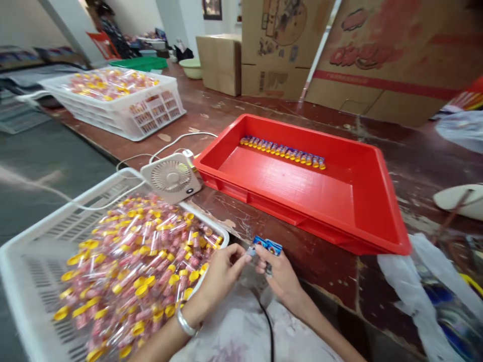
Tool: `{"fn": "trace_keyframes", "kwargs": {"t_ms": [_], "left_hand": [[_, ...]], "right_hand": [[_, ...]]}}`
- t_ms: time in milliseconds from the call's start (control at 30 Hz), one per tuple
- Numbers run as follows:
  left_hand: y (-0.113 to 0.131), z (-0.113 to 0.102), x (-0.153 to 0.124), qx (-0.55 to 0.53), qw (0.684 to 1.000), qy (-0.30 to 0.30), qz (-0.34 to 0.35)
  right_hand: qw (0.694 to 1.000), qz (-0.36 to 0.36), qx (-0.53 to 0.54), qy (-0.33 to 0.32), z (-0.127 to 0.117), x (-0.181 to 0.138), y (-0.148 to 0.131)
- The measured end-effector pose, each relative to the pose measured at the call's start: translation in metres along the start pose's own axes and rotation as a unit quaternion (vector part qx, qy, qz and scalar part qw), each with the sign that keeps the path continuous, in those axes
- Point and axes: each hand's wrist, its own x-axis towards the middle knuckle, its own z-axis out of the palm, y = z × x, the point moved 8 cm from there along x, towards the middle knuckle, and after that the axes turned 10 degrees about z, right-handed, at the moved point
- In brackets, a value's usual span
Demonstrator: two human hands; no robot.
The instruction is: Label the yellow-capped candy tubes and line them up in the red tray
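Note:
My left hand (225, 266) and my right hand (278, 271) are close together above my lap, at the table's front edge. Small shiny blue printed wrappers (273, 246) stick out of my right hand's closed fingers. My left thumb and forefinger pinch the silvery edge of one blue wrapper. Beside my left arm is a white basket (22, 241) heaped with clear tubes (151, 246) that have yellow caps and pink contents. A red tray (302, 221) lies beyond my hands, with a row of blue-wrapped, yellow-ended tubes (281, 151) along its far side.
A small fan (171, 176) with a white cable stands between basket and tray. Another filled white basket (132, 120) is farther back. Cardboard boxes (219, 63) line the table's rear. Plastic bags (407, 281) lie at right. A person (111, 30) is in the background.

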Motion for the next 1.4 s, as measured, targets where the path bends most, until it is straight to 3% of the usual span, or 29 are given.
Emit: {"fn": "trace_keyframes", "kwargs": {"t_ms": [67,133,233,267,333,533,700,800,933,1000,1067,1200,1400], "left_hand": [[0.0,-0.01,-0.003,0.039,0.999,-0.035,0.005],[-0.002,-0.038,-0.004,0.178,0.982,-0.053,0.01],[-0.011,-0.101,-0.003,0.432,0.901,-0.007,-0.027],[-0.015,-0.118,-0.001,0.481,0.876,0.008,-0.041],[-0.024,-0.136,0.003,0.516,0.855,0.003,-0.046],[-0.045,-0.114,0.013,0.536,0.836,-0.112,0.022],[-0.058,-0.103,0.009,0.566,0.796,-0.185,0.106],[-0.061,-0.114,0.006,0.531,0.821,-0.167,0.128],[-0.031,-0.125,-0.001,0.395,0.909,-0.029,0.13],[-0.009,-0.107,-0.006,0.313,0.941,0.002,0.133],[0.009,-0.075,-0.01,0.244,0.96,-0.013,0.14],[0.022,-0.024,-0.012,0.171,0.977,-0.015,0.128],[0.011,-0.011,-0.013,0.116,0.99,-0.003,0.086]], "right_hand": [[1.0,0.005,-0.011,-0.004,0.0,-0.001,0.0],[1.0,0.007,-0.013,0.008,-0.002,-0.003,-0.001],[1.0,-0.001,-0.015,0.024,-0.004,-0.004,-0.005],[1.0,-0.003,-0.018,0.022,-0.004,-0.003,-0.006],[1.0,-0.007,-0.019,0.008,-0.001,-0.002,-0.008],[0.998,-0.052,-0.033,0.003,-0.002,0.0,-0.015],[0.999,-0.047,0.016,0.021,-0.01,0.004,-0.015],[0.998,-0.03,0.055,0.019,-0.01,0.006,-0.014],[0.993,-0.021,0.111,0.025,-0.011,0.006,-0.015],[0.99,-0.014,0.14,0.033,-0.011,0.006,-0.014],[0.987,-0.01,0.159,0.033,-0.01,0.006,-0.013],[0.983,-0.021,0.18,0.014,-0.007,0.002,-0.016],[0.985,-0.054,0.161,0.001,-0.003,-0.007,-0.025]]}}
